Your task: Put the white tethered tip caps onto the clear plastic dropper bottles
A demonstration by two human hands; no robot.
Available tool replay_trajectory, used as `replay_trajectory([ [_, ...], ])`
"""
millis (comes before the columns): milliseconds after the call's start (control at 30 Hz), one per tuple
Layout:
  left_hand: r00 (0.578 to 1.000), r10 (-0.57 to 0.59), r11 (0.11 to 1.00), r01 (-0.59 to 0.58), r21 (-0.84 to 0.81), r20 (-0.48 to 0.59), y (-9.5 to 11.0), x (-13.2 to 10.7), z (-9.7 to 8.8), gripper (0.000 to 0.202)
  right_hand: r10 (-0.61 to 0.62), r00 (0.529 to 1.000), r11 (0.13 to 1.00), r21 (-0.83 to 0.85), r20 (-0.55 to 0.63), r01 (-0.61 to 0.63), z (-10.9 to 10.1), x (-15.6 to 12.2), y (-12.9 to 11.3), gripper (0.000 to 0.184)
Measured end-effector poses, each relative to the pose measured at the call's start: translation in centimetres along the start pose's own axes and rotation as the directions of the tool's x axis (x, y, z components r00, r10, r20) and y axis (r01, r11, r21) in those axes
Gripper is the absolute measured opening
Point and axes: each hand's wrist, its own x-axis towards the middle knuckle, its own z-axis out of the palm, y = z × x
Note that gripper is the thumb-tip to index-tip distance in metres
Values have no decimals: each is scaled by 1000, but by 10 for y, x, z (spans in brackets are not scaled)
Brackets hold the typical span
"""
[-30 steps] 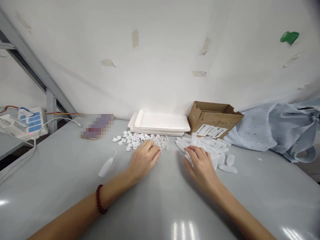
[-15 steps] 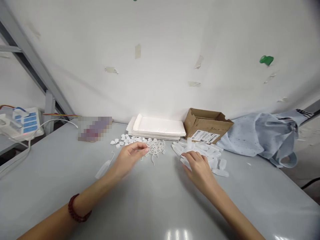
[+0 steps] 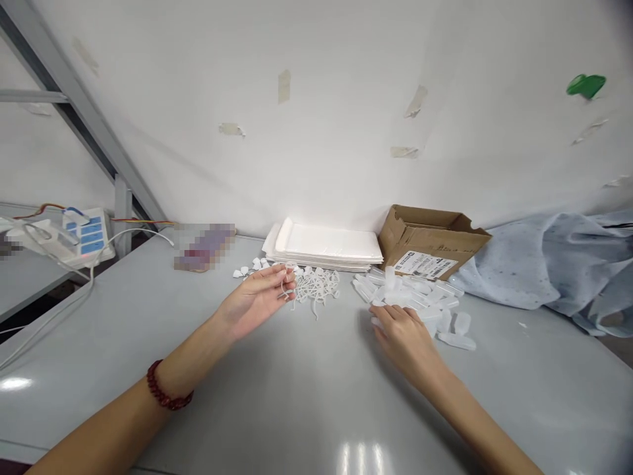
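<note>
L hand (image 3: pixel 254 298) pinches 1 curved tube (image 3: pixel 283 284), palm half-up; R hand (image 3: pixel 406 338) palm-down, curled (hold unclear).

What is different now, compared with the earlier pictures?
The left hand has drawn back leftward from the pile of white strips and turned so its palm shows; its fingers now hold a thin white strip. The right hand stays at the translucent pieces. The white stack and cardboard box have not moved.
</note>
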Motion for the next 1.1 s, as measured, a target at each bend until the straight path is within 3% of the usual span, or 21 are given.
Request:
replay_trajectory([
  [133,1000,1,998,-3,67,30,-4,-1,-1,14,-44,999,997,55,-22,45,-2,0,-2,25],
  [267,996,-10,974,-10,227,87,-9,-10,8,9,-108,964,919,345,-242,190,-11,0,-15,22],
  [333,989,-23,933,-32,359,148,-12,-16,17,8,-101,938,857,450,-333,252,-15,0,-25,25],
  [400,972,-26,832,-109,543,235,-15,-22,26,10,-106,923,819,494,-370,292,-18,-2,-34,29],
  [467,960,-30,744,-164,648,277,-20,-27,34,12,-115,919,793,522,-378,314,-20,-4,-42,32],
  [567,955,-38,680,-190,708,294,-25,-30,40,13,-101,925,739,594,-367,317,-22,-8,-51,34],
  [700,946,-28,645,-229,729,323,-30,-31,41,11,-64,944,673,685,-322,280,-25,-11,-58,31],
  [833,940,24,625,-280,729,340,-36,-33,42,10,-38,954,675,697,-296,243,-25,-14,-60,28],
  [967,932,119,555,-348,755,342,-44,-34,42,6,53,964,655,738,-259,162,-21,-16,-63,25],
  [1100,938,138,526,-341,779,318,-47,-35,45,4,144,956,606,787,-257,120,-17,-16,-67,24],
])
